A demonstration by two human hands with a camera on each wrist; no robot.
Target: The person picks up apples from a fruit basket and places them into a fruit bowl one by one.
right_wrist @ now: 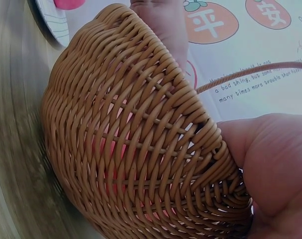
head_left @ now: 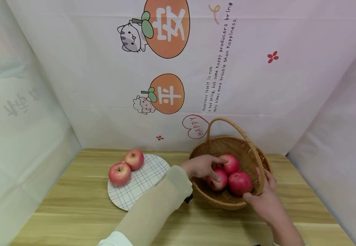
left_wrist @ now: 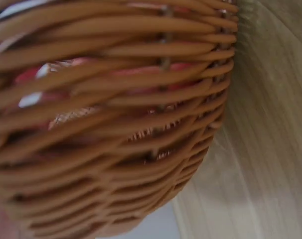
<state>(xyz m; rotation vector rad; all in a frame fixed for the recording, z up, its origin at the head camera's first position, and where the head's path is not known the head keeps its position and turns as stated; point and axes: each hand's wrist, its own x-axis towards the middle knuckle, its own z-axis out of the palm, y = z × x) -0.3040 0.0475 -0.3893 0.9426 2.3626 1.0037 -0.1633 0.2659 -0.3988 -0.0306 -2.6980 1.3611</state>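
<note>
Head view: right hand point(head_left: 268, 201) grips the rim of the wicker basket point(head_left: 224, 205), right of centre, by the handle's point(head_left: 219, 119) foot. Likely steadies it so the left hand point(head_left: 201, 165) can reach in. Left: thumb on the left basket apple point(head_left: 216, 185), a finger at the upper one point(head_left: 231, 164); can't tell whether it has a real hold, wicker blocks the left wrist view. Plate point(head_left: 148, 167) lies flat left of centre, forearm across it; its apples point(head_left: 120, 174) sit at its upper-left edge, probably stable. Count: 5 apples (3 basket, 2 plate), 1 basket, 1 plate.
</note>
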